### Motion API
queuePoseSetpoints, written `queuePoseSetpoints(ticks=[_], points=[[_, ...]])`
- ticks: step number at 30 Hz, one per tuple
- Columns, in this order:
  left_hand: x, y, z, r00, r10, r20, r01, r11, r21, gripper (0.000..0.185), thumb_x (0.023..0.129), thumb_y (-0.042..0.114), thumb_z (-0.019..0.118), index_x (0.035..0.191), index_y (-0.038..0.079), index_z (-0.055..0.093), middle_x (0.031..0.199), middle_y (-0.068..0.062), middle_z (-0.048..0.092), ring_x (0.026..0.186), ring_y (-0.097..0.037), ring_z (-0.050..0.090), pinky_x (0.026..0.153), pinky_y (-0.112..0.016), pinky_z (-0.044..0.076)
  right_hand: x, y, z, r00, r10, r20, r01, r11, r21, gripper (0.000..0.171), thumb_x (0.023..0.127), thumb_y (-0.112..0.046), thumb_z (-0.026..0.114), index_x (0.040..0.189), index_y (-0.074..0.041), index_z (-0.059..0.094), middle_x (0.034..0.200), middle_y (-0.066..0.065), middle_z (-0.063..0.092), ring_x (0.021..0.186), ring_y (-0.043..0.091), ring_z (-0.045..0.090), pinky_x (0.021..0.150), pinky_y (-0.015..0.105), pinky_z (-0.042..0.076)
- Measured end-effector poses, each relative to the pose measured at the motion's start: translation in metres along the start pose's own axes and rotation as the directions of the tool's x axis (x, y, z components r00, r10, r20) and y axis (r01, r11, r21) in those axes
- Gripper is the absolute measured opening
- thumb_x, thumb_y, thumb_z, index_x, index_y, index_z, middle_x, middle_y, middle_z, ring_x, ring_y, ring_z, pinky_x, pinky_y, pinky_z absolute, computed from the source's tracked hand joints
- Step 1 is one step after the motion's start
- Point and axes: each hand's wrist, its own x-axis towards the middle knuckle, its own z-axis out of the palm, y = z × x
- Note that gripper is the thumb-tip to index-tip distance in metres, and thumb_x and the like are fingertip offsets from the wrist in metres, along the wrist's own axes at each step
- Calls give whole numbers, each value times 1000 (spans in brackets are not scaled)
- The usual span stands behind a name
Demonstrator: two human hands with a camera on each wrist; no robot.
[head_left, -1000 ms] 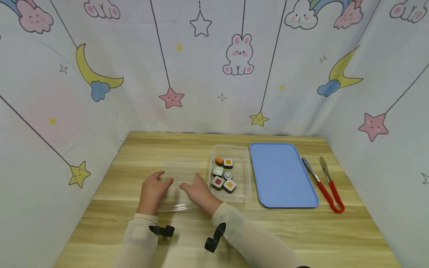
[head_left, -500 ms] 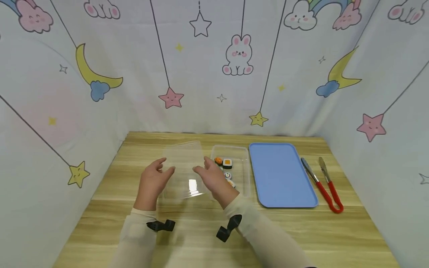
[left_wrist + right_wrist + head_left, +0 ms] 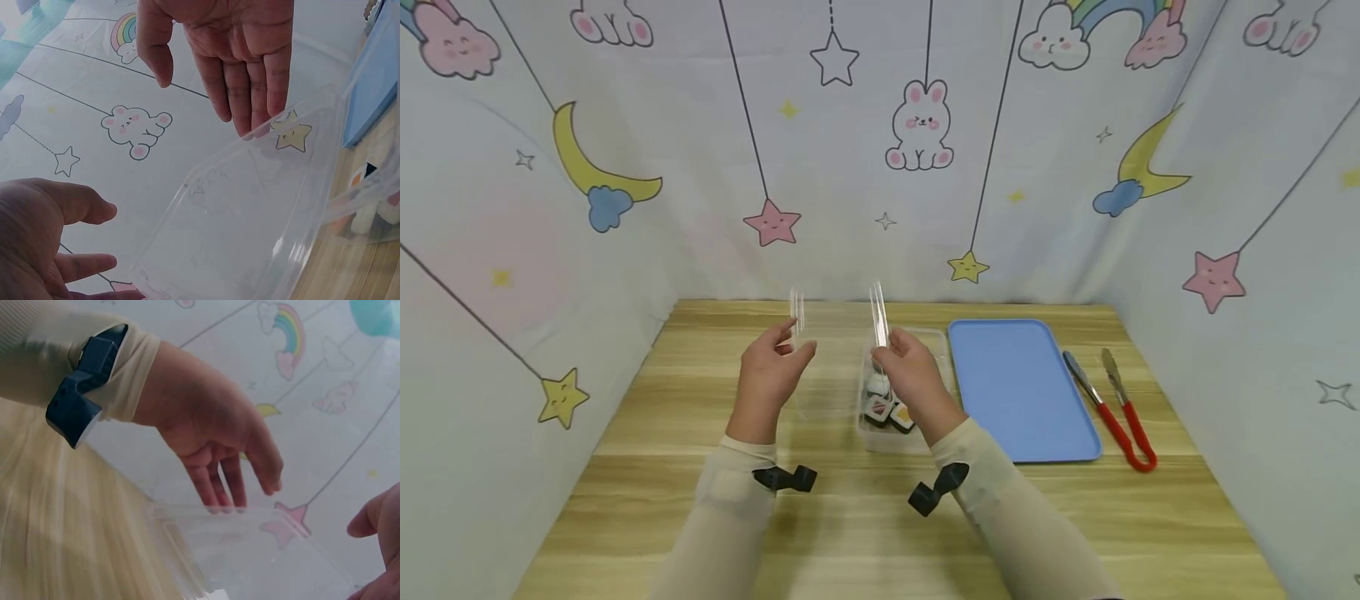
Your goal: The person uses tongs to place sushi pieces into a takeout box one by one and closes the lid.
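A clear plastic lid (image 3: 838,354) is raised and tilted up between my two hands above the table. My left hand (image 3: 767,379) touches its left side with extended fingertips, the thumb standing apart. On the opposite side, my right hand (image 3: 917,379) presses the edge; in the left wrist view its fingers (image 3: 239,100) are straight against the lid's rim. Behind and under the right hand sits a clear plastic container (image 3: 895,442), partly covered by that hand. Several toy sushi pieces (image 3: 877,408) lie in it, some of them hidden.
A blue tray (image 3: 1026,392) lies right of the container. Beyond it are tongs (image 3: 1115,425) with red handles, spread apart on the wooden table (image 3: 625,467). A white patterned curtain (image 3: 700,150) stands around the back and sides.
The lid has risen off the table left of the container and tipped upright between both hands. The hands have moved up and to the right, the right one now in front of the container.
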Motion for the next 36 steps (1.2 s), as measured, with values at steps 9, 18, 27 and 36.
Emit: queuePoseSetpoints(ticks=[9,18,27,36], points=[[1,12,11,998,46,-34,-49,992,-113,67,97,29,71,158,22,45,154,-9,51,137,-31,51,104,-52,50,0,-5,-14,997,-15,-78,16,1000,15,66,103,-26,61,161,-8,36,164,10,38,151,29,37,117,49,38],[1,14,22,988,125,-93,-142,969,-202,66,96,20,73,156,11,47,146,-13,54,131,-30,54,103,-47,52,2,-4,-20,988,-65,-142,70,997,27,70,101,-22,62,163,-11,33,159,7,44,147,26,40,113,50,41],[0,17,35,976,197,-94,-216,930,-299,64,96,15,74,155,10,49,142,-13,52,133,-29,51,108,-40,49,0,0,-33,977,-152,-149,159,987,39,68,101,-24,63,162,-16,36,158,6,40,148,26,37,117,47,38],[1,13,45,947,292,-138,-322,878,-354,50,100,14,70,148,5,57,133,-12,56,130,-27,53,108,-39,49,4,6,-44,958,-218,-187,231,972,47,58,102,-17,64,157,-15,46,150,8,47,142,26,43,115,42,40]])
